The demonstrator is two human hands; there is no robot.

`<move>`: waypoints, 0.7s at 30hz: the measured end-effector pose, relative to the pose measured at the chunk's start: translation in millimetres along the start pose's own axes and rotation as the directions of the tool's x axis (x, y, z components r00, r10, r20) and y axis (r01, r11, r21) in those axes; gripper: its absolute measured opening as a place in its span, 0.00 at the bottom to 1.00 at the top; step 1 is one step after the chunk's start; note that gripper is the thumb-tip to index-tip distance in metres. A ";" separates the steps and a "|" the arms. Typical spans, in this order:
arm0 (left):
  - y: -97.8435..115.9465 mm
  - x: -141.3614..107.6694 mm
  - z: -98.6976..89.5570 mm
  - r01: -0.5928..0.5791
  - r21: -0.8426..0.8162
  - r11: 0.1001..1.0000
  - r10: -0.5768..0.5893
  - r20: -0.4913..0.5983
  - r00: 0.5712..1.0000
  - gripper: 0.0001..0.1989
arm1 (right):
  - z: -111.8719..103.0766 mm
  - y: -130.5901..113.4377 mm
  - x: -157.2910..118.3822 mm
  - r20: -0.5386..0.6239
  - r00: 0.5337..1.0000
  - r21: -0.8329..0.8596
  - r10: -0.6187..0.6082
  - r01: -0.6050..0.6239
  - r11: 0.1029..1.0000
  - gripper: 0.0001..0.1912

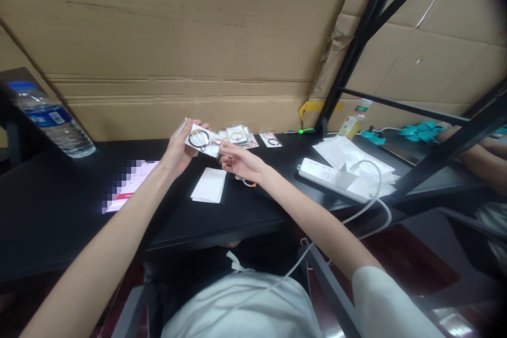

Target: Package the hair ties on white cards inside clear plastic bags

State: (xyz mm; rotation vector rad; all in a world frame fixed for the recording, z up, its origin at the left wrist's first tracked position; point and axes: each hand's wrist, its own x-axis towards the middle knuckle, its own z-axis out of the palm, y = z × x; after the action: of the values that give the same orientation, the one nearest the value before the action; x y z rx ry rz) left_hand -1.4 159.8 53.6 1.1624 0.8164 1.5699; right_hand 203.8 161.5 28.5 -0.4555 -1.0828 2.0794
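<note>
A white card with a dark cord bracelet on it, seemingly in a clear bag, is held up above the black table. My left hand grips its left end, fingers closed. At the other end, the fingertips of my right hand pinch the edge by a shiny bit of film. Below lies a small stack of blank white cards. Partly hidden under my right hand is a loose bracelet with an orange bead. Behind are a pile of carded bracelets and one separate carded bracelet.
A lit phone and a water bottle are on the left. To the right sit a white power strip with a cable, white plastic bags and a drink bottle. Beyond a black metal frame another person's arm shows.
</note>
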 end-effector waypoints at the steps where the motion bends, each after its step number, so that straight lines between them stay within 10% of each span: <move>1: -0.1 -0.1 0.0 -0.001 -0.004 1.000 0.001 0.000 1.000 0.32 | -0.3 0.1 -0.3 0.010 1.000 -0.005 0.002 -0.002 1.000 0.21; 14: 3.2 1.8 -1.8 0.019 -0.052 0.998 -0.019 0.003 1.000 0.25 | -9.4 -0.4 5.3 -0.058 0.998 -0.079 -0.023 0.018 0.997 0.17; 21: 0.7 14.4 -20.7 0.009 0.060 0.998 0.002 -0.186 0.983 0.17 | -25.5 -16.0 0.3 -0.283 0.939 -0.442 -0.195 0.052 0.896 0.10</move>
State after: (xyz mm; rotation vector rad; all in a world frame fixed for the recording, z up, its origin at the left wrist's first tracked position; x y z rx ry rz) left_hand -22.1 174.1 51.8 1.0666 0.9940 1.6788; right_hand 226.0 181.8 26.6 -0.8843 -1.3294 1.5741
